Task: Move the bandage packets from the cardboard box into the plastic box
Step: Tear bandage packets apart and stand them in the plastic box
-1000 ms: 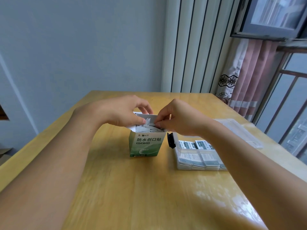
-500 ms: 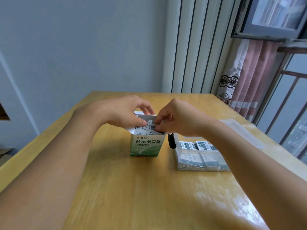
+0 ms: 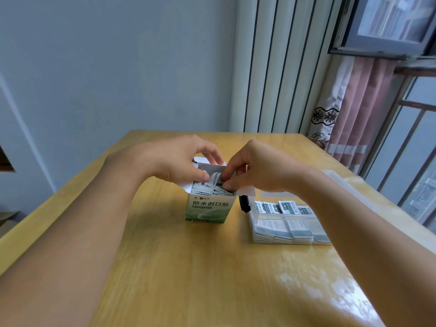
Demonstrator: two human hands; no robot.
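— Since the earlier frame, what has moved?

— Little: the right hand (image 3: pixel 257 168) has worked its fingertips deeper among the bandage packets (image 3: pixel 213 186) in the cardboard box (image 3: pixel 208 208), and a few packets now stand tilted up between the two hands. The box itself has stayed at the centre of the frame.

— How do the hands stand?

— The left hand (image 3: pixel 175 159) curls over the box's open top from the left, thumb pressed down at the near rim and fingers hooked over the far flap. The right hand comes from the right, thumb and forefinger pinching the upright packets.

— And the task's things?

— The cardboard box stands upright on the desk (image 3: pixel 188 267), green and white with printed characters, its flaps open and packets piled loosely inside. The plastic box (image 3: pixel 285 226) sits just right of it, lower in the frame, clear-walled, with packets stacked flat inside and partly hidden by the right forearm. A black latch (image 3: pixel 244 204) shows at its left end, and a clear lid (image 3: pixel 349 185) lies behind it.
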